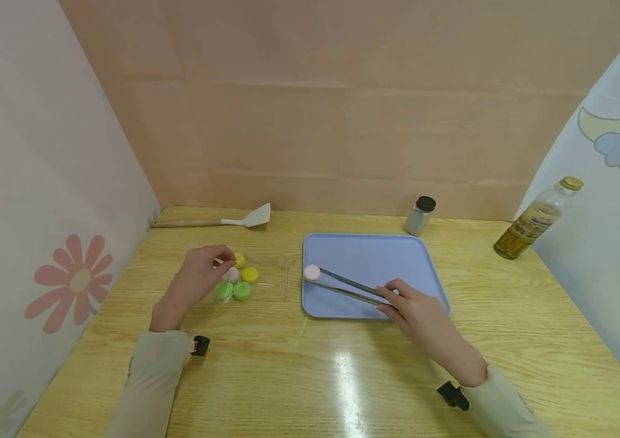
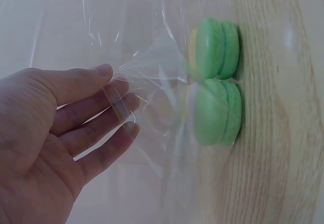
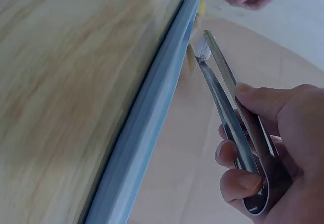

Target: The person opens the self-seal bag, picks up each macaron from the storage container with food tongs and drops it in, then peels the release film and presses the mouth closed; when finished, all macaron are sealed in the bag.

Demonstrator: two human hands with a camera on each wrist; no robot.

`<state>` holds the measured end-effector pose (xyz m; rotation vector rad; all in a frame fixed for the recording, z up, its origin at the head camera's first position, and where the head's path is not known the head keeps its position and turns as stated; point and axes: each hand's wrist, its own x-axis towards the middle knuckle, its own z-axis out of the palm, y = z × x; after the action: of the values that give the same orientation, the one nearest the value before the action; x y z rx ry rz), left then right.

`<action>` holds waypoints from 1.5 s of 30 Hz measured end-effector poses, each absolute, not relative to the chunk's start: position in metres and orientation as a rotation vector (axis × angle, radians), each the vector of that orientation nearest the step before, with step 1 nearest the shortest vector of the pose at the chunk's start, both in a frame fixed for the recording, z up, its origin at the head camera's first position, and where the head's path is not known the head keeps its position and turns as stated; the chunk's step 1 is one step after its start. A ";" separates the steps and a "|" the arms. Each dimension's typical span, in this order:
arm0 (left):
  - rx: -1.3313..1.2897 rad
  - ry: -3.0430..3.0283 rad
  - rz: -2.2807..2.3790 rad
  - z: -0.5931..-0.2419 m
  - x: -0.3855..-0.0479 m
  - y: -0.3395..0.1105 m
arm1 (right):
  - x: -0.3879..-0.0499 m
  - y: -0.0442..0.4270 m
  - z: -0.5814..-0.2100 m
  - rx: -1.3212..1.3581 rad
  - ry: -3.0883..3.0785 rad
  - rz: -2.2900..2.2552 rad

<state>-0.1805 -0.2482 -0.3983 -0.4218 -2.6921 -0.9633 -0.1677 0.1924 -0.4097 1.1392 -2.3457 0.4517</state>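
My left hand (image 1: 195,277) pinches the edge of a clear plastic bag (image 2: 154,100) between thumb and fingers. In or behind the bag lie green macarons (image 2: 217,113), yellow macarons (image 1: 250,275) and a pale one (image 1: 230,276); the film blurs which are inside. On the right, my right hand (image 1: 424,322) grips metal tongs (image 1: 350,295) from both sides. Their tips hold a whitish macaron (image 1: 312,272) over the left rim of a blue tray (image 1: 367,252). From the head view I cannot tell whether that macaron touches the tray.
A spatula (image 1: 195,222) with a wooden handle lies at the back left of the wooden table (image 1: 266,371). Behind the tray stands a black-capped jar (image 1: 419,217). A bottle of amber liquid (image 1: 531,226) is at the far right, near the side wall.
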 end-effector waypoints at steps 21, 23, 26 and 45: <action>-0.438 -2.713 -0.943 -0.401 -0.182 -0.249 | -0.189 0.126 -0.414 1.244 -2.416 0.356; -0.438 -2.711 -0.940 -0.401 -0.182 -0.249 | -0.192 0.121 -0.416 1.240 -2.421 0.341; -0.443 -2.706 -0.933 -0.400 -0.183 -0.249 | -0.196 0.115 -0.417 1.230 -2.432 0.336; -0.446 -2.699 -0.939 -0.398 -0.182 -0.247 | -0.212 0.093 -0.422 1.195 -2.392 0.366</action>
<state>-0.1818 -0.2469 -0.3980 -0.4464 -2.6993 -0.9390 -0.2118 0.0930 -0.4222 1.1951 -2.3915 0.3656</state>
